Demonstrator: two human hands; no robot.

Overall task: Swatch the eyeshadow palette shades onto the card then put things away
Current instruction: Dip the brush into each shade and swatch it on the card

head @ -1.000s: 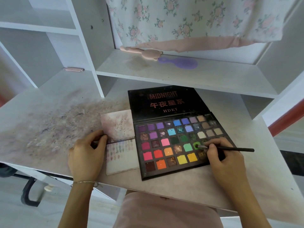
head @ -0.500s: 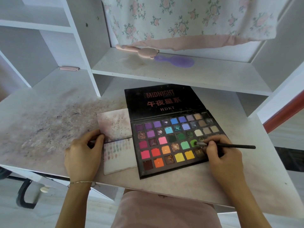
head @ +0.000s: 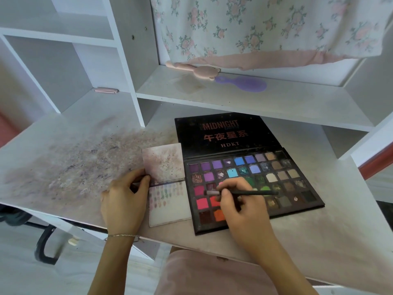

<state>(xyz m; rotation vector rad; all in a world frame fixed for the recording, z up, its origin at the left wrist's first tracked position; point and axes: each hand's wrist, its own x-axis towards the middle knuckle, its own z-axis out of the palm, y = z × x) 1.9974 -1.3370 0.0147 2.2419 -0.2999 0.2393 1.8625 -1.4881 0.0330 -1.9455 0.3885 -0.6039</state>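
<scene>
left hand (head: 124, 201): fingers curled, thumb pinching | right hand (head: 242, 206): curled grip, forearm angled in

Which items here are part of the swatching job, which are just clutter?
In use:
eyeshadow palette, open
brush, pinched by right hand
swatch card, steadied by left hand

Lying about:
pink brush on shelf
purple hairbrush on shelf
small pink item at back left of desk
floral cloth hanging above
</scene>
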